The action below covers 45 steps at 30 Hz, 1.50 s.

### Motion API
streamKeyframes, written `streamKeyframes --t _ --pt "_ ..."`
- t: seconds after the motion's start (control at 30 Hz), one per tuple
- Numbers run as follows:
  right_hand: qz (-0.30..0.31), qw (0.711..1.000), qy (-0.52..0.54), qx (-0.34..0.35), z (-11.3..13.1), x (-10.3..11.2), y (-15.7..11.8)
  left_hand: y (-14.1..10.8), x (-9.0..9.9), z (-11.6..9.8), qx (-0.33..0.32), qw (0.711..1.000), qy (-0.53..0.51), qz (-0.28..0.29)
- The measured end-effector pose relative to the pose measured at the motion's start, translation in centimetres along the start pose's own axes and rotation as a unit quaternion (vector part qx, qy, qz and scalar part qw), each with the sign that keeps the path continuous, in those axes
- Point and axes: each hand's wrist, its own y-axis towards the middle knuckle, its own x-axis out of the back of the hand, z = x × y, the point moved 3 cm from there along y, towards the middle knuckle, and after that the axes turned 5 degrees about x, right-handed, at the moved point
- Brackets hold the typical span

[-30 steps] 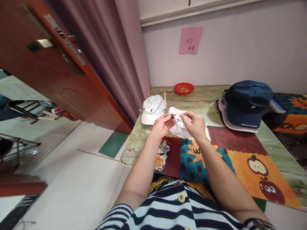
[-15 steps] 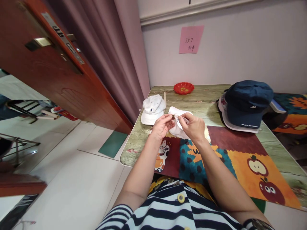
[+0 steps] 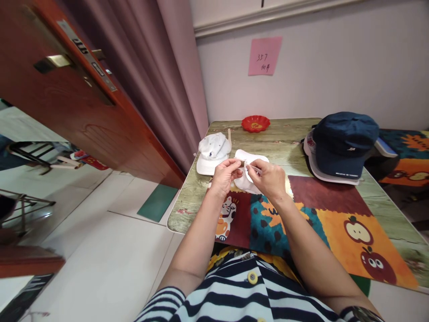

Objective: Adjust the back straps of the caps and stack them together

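A white baseball cap (image 3: 250,185) lies on the table under my two hands, its brim (image 3: 246,154) pointing to the far side. My left hand (image 3: 226,175) pinches thumb and forefinger together at the near part of this cap. From the right, my right hand (image 3: 270,178) pinches a narrow pale piece there, seemingly the cap's strap; the fingers partly cover it. The fingertips of both hands almost meet. Just to the left stands another white cap (image 3: 213,152) with a small dark logo, and a strap end sticks up behind it.
Stacked caps (image 3: 346,145), navy on top, stand at the table's right. A red scalloped dish (image 3: 255,124) sits near the wall. A colourful printed mat (image 3: 328,192) covers the near side of the table (image 3: 187,201). A wooden door (image 3: 110,120) is at left.
My right fingers have shifted slightly at the cap, and a pale strip now shows beside the right thumb. The left hand keeps its pinch; the caps stay in place.
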Motion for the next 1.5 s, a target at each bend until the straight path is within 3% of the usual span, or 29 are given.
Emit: streamKeyframes --t 0.2,0.43,0.7,1.1,1.23,1.33,1.5 --pt "0.025 1.0 0.008 -0.005 -0.1 0.1 0.4 -0.2 -0.3 -0.2 -0.025 0.999 0.039 0.007" --pt "0.052 0.998 0.019 -0.015 -0.4 0.2 0.6 0.1 -0.2 0.3 0.007 0.999 0.026 0.019" --pt "0.081 0.977 0.187 -0.06 -2.3 1.6 0.5 0.3 0.3 -0.4 0.0 0.999 0.035 0.006" --pt "0.083 0.982 0.162 -0.051 -2.1 0.5 0.5 -0.2 -0.4 0.7 0.042 0.996 0.054 0.064" --pt "0.077 0.972 0.215 -0.057 -2.7 0.8 0.3 0.1 -0.1 0.4 0.027 0.997 0.048 0.047" --pt "0.114 0.959 0.253 -0.053 -3.4 1.2 0.1 0.4 0.3 -0.1 0.016 0.998 0.052 0.038" --pt "0.123 0.955 0.263 -0.061 -3.8 1.2 0.2 0.2 0.0 -0.1 0.03 0.996 0.059 0.067"
